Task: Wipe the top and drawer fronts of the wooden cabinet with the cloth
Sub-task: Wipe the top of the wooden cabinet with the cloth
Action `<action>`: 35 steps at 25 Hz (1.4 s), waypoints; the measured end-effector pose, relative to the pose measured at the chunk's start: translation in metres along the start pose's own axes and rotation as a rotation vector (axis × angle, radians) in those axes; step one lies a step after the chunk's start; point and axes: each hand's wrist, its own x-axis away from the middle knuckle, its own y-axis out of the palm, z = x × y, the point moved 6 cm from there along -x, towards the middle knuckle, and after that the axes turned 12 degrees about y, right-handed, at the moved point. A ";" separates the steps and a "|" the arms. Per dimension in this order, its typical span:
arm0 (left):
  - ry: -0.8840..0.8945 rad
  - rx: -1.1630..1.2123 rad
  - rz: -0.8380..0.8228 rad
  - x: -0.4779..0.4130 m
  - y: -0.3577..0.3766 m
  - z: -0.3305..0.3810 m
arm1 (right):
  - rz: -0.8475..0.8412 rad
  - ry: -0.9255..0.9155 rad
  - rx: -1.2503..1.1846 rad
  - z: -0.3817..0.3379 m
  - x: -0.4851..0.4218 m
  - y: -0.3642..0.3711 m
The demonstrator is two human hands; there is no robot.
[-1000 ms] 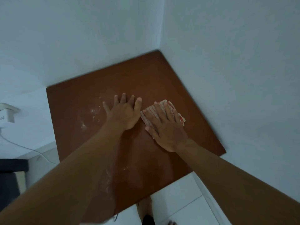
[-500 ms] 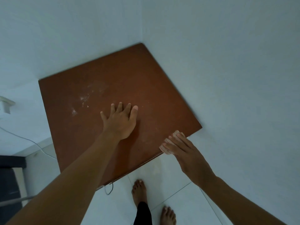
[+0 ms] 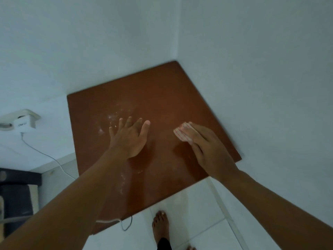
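Note:
The wooden cabinet's brown top (image 3: 162, 98) fills the middle of the view, tucked into a white wall corner. White dust smears (image 3: 111, 118) lie on its left part and near my left forearm. My left hand (image 3: 128, 138) rests flat on the top, fingers spread, holding nothing. My right hand (image 3: 205, 148) presses the folded red-and-white checked cloth (image 3: 181, 133) onto the right part of the top; only the cloth's front end shows past my fingers. The drawer fronts are hidden below the top.
A white charger in a wall socket (image 3: 24, 123) sits to the left, its cable (image 3: 48, 157) running down behind the cabinet. A thin cord (image 3: 126, 224) hangs off the front edge. My bare foot (image 3: 160, 226) stands on white floor tiles. Dark furniture (image 3: 16, 195) is at far left.
My right hand with the cloth went from the top's middle off the front right edge, then back onto the right part. The left hand stayed flat. The view shifted.

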 end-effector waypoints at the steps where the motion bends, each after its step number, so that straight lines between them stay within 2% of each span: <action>1: -0.010 0.000 0.008 -0.005 -0.006 -0.007 | -0.006 -0.007 0.005 -0.008 -0.032 0.012; 8: -0.038 0.000 0.056 -0.060 -0.047 -0.066 | -0.128 0.043 0.003 -0.064 -0.228 0.106; 11: -0.035 0.007 0.062 -0.087 -0.053 -0.090 | -0.197 0.070 0.030 -0.076 -0.280 0.142; 14: -0.032 -0.008 0.045 -0.106 -0.050 -0.105 | -0.349 0.076 0.199 -0.067 -0.300 0.181; 17: -0.042 -0.021 0.021 -0.114 -0.041 -0.109 | -0.521 0.100 0.376 -0.050 -0.292 0.213; 23: -0.076 -0.032 -0.043 -0.117 -0.044 -0.106 | -0.546 0.086 0.394 -0.049 -0.263 0.200; 29: -0.123 -0.024 -0.099 -0.106 -0.044 -0.090 | -0.528 0.072 0.391 -0.040 -0.167 0.167; 35: -0.007 -0.048 -0.056 -0.037 0.001 -0.037 | -0.530 0.105 0.365 -0.032 -0.060 0.132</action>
